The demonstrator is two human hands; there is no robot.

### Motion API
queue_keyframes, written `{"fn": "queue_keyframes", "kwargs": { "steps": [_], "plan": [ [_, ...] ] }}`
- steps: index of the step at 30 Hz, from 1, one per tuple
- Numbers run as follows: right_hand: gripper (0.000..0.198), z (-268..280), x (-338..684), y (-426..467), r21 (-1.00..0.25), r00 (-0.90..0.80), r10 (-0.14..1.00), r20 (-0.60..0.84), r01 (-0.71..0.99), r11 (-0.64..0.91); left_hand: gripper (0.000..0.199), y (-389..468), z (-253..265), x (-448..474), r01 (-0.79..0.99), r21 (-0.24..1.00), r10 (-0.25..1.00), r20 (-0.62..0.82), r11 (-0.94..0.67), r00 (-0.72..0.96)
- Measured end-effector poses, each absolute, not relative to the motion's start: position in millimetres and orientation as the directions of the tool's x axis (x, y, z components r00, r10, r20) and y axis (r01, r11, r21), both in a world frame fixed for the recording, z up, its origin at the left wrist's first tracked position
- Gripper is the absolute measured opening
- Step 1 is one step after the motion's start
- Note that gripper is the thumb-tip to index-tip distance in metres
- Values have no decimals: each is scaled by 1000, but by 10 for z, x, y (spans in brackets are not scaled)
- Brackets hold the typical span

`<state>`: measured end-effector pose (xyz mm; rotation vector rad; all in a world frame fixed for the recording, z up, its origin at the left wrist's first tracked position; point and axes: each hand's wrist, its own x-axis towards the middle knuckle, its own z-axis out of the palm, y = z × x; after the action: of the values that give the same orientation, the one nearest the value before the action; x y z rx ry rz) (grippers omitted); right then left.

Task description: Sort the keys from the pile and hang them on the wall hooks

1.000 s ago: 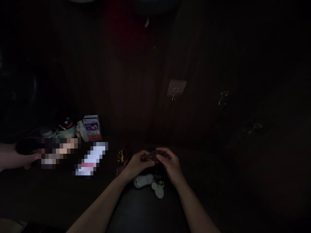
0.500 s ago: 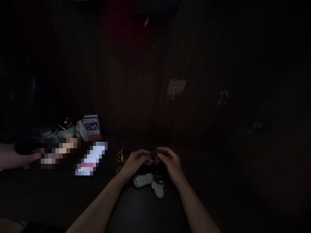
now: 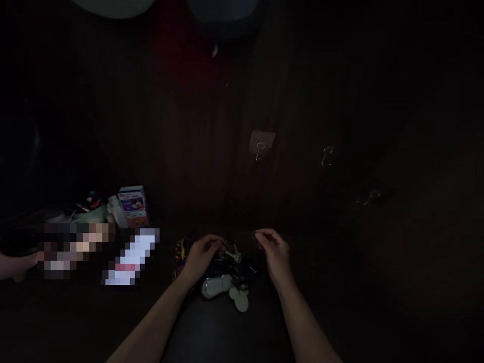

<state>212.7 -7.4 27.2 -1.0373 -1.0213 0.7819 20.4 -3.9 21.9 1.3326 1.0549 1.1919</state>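
My left hand point(image 3: 204, 256) pinches a small bunch of keys point(image 3: 235, 255), whose metal blades stick out to the right of the fingertips. My right hand point(image 3: 275, 249) is apart from it, thumb and forefinger closed on a small dark item whose kind I cannot make out. Below the keys lie a pale oval fob point(image 3: 217, 287) and a whitish tag of rounded discs point(image 3: 240, 299), with dark, shiny pieces around them. Partly behind my left hand is a multicoloured patterned item point(image 3: 180, 254). The scene is very dim.
At the left stand small cartons point(image 3: 133, 206), white bottles point(image 3: 116, 212) and a pale green bowl point(image 3: 89, 214) holding items. A bright blurred-out rectangle point(image 3: 132, 257) lies nearer. Hooks point(image 3: 260, 146) stick to the dark back panel. A person's arm point(image 3: 15, 266) reaches in at far left.
My hands have moved apart, the right one away with a small item and the left one staying with the keys, which now show. The whole view has shifted slightly.
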Motion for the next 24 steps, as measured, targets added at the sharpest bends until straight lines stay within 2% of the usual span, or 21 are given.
{"fn": "queue_keyframes", "kwargs": {
  "steps": [3, 7, 11, 17, 20, 24],
  "plan": [
    [18, 296, 2295, -52, -925, 450, 840, 303, -72, 373, 24, -35, 213, 184, 88, 979, 980, 173, -182, 93],
    [23, 423, 2584, -38, -904, 623, 738, 258, -115, 412, 24, -64, 237, 181, 237, 944, 971, 203, -229, 130],
    [25, 655, 3005, -24, -869, 784, 580, 222, -111, 483, 26, -68, 241, 183, 339, 904, 961, 208, -261, 184],
    [20, 1028, 3576, 42, -832, 936, 292, 199, 4, 555, 27, -43, 187, 180, 427, 836, 930, 242, -344, 276],
    [14, 1162, 3698, 113, -834, 952, 238, 190, 28, 552, 26, -42, 166, 179, 466, 799, 914, 245, -380, 325],
    [8, 1251, 3760, 242, -845, 960, 222, 170, 26, 535, 25, -45, 161, 173, 478, 785, 909, 252, -393, 333]
  ]
}}
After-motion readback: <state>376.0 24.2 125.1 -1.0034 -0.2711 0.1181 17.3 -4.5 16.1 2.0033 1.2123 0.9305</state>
